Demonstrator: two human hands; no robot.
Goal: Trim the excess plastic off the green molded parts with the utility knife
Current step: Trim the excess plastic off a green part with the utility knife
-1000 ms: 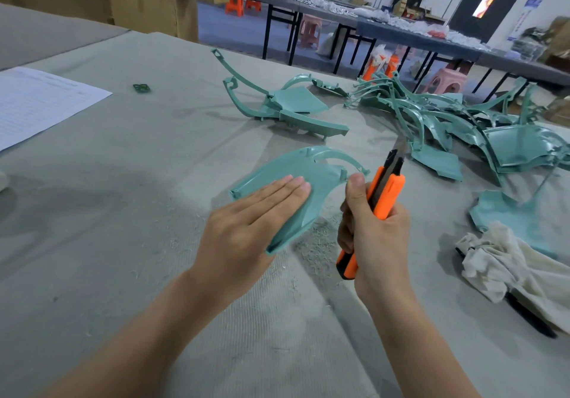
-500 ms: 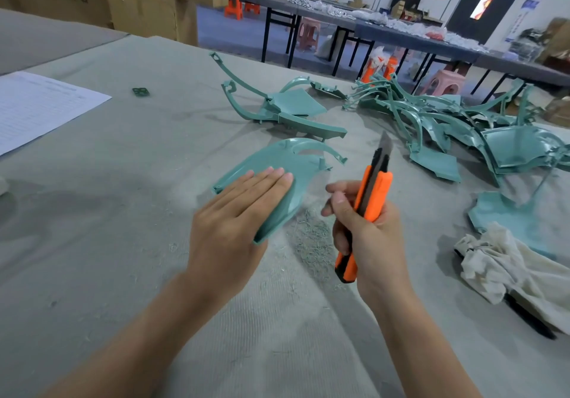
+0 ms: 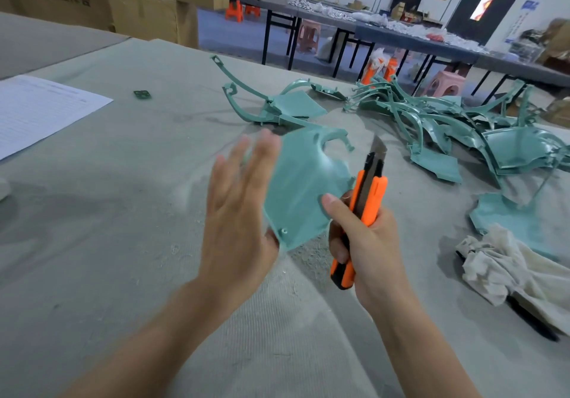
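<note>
Green molded part (image 3: 300, 187), thin curved shell, right hand (image 3: 371, 243) gripping utility knife (image 3: 374, 200)

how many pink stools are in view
2: left pink stool under the far table, right pink stool just behind the pile of green parts; others may be hidden.

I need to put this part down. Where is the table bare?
Free: grey cover between the paper sheet and the left hand, and the near strip in front of you. Crowded: right side, pile of green parts and rag.
</note>
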